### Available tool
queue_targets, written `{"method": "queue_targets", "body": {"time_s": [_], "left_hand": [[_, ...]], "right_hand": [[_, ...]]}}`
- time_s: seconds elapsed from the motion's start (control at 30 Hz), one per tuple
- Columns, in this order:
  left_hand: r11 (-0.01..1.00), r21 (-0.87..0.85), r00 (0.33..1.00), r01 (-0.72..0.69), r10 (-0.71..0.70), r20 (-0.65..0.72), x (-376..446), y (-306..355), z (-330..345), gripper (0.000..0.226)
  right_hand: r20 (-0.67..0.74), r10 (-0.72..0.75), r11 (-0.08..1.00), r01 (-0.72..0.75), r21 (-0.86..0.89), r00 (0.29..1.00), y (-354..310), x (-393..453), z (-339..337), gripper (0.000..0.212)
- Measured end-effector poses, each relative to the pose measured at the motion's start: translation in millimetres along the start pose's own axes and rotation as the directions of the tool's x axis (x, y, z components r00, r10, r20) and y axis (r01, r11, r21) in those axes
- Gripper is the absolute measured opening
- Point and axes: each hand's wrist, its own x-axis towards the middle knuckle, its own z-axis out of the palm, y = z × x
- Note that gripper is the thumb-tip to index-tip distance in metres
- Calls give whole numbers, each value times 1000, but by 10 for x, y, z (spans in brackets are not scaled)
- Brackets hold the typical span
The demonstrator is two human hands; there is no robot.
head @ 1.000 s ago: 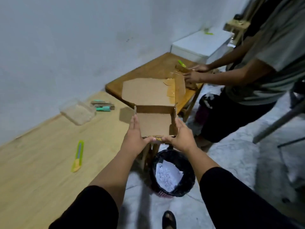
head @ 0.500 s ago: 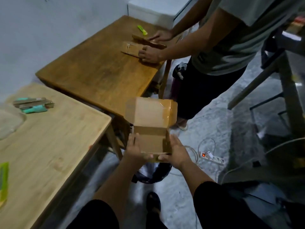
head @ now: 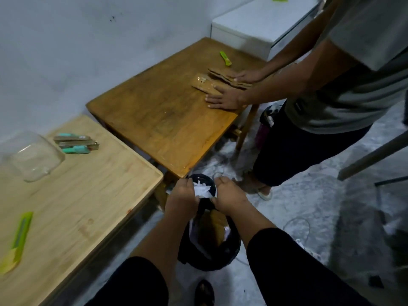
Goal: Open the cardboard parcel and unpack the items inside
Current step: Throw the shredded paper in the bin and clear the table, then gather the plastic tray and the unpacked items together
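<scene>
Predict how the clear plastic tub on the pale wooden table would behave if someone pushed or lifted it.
The clear plastic tub looks thin-walled and empty, so it is probably light and would slide easily on the smooth pale wooden table. Its walls may flex if squeezed. It sits low and wide, so it is unlikely to tip.

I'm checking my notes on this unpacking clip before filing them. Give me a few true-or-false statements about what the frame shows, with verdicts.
1. Both hands, left hand and right hand, are over the black bin. True.
2. The hands hold an open cardboard box. False: they grip white paper; brown cardboard sits in the bin.
3. A green cutter lies on the light table. True.
4. The other person presses flattened cardboard on the dark table. True.
5. The clear container is on the floor. False: it is on the light table.
</scene>
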Motion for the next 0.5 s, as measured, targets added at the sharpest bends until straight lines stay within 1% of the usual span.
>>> {"method": "queue_targets", "body": {"time_s": [0.03, 0.1, 0.17, 0.27, 0.3, 0.33, 0.4, 0.5], "left_hand": [[1000, 26, 1000, -1, 1, -16, 8, 31, -138, 54], [994, 97, 997, 44, -37, -65, 24, 85, -433, 49], [984, 157, 985, 85, -59, -162, 45, 70, -709, 48], [949, 293, 970, 114, -43, -237, 63, -46, -1111, 46], [939, 311, 965, 147, -67, -253, 38, -100, -1250, 46], [932, 320, 956, 171, -78, -284, 26, -173, -1374, 47], [937, 260, 932, 233, -139, -334, -20, -318, -1622, 52], [939, 191, 899, 285, -192, -394, -80, -634, -1915, 57]], "right_hand": [[-3, -30, 999, 30, -41, 1000, -71, 30, -120, 64], [-15, -81, 992, 79, -100, 997, -240, 75, -371, 65], [-37, -142, 980, 135, -148, 989, -437, 127, -601, 62], [-75, -211, 965, 195, -172, 975, -777, 194, -898, 64], [-81, -237, 958, 219, -184, 968, -903, 209, -989, 66], [-81, -258, 951, 239, -196, 963, -1030, 223, -1071, 67], [-93, -305, 937, 282, -206, 948, -1287, 248, -1199, 67], [-149, -364, 920, 330, -210, 919, -1676, 327, -1299, 67]]}}
